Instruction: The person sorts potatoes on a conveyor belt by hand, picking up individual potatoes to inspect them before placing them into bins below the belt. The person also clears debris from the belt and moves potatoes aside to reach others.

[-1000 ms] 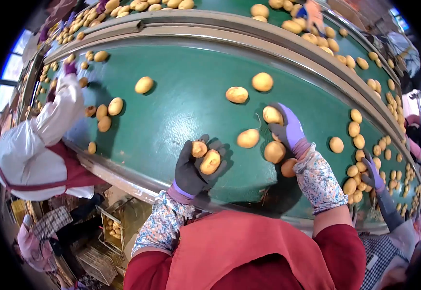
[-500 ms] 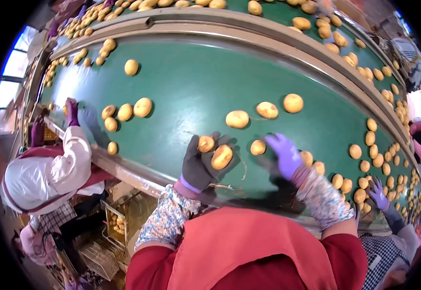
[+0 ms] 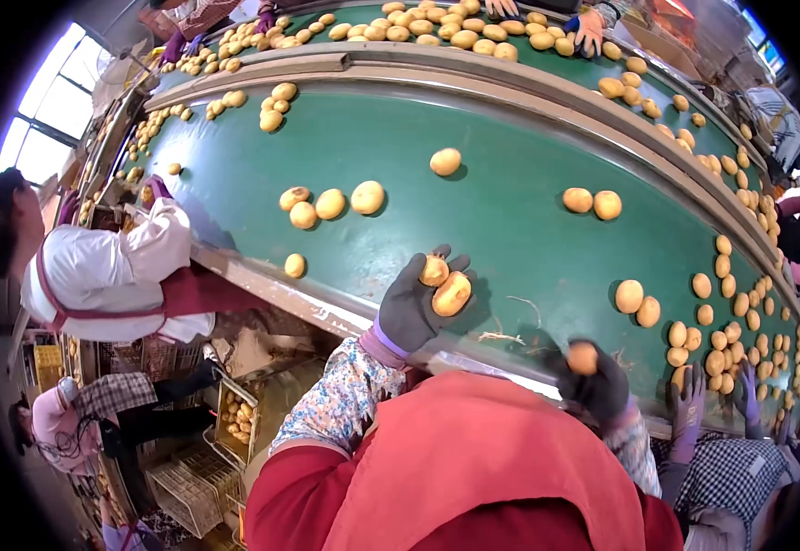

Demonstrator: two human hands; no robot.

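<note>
Standing at far left: a person in a white jacket and maroon apron (image 3: 106, 271) leans to the long green conveyor belt (image 3: 492, 230), well apart from the wearer's hands.
Under the belt, left: a wire crate (image 3: 234, 418) holds small potatoes.
Left-hand handling (judgement): two tubers in one palm roll easily. It is best to keep the wrist level, with the fingers curled under the bigger one and the smaller one pinned against it, above the belt rather than past the grey metal rim (image 3: 326, 312).
Left hand (image 3: 418, 308): wears a dark grey glove and is half closed, palm up, fingers curled round a pair of yellow-skinned potatoes (image 3: 452, 294). The small round one lies toward the fingertips and touches the larger oval one. The pair is lifted just above the near edge of the belt.
Right-hand handling (judgement): one tuber needs only a light cupped grip and no squeeze.
Right hand (image 3: 597, 386): wears a dark-palmed glove and is blurred. It is cupped round a single round yellow potato (image 3: 583, 358), at the near rim. The finger spread cannot be told.
Belt beyond it: two loose yellow potatoes (image 3: 629, 296) touch each other.
Far right: a neighbour's purple-gloved hand (image 3: 689, 404) rests by the rim.
</note>
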